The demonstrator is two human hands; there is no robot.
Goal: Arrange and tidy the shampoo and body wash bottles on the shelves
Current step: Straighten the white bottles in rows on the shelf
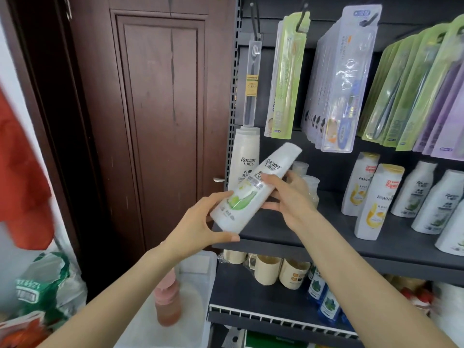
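You've got left hand [200, 219] & right hand [288, 197] both gripping tilted Raclen bottle [251, 189]; not shelved yet, shelf [288, 232] row w/ Pantene bottles [374, 202] still uneven

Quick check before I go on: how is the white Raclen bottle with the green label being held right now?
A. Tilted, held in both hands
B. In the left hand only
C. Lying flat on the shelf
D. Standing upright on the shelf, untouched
A: the white Raclen bottle slants cap-up to the right, with the left hand gripping its base and the right hand its middle, in front of the shelf.

A dark wooden panelled door [155, 116] stands beside grey metal shelving [276, 237].
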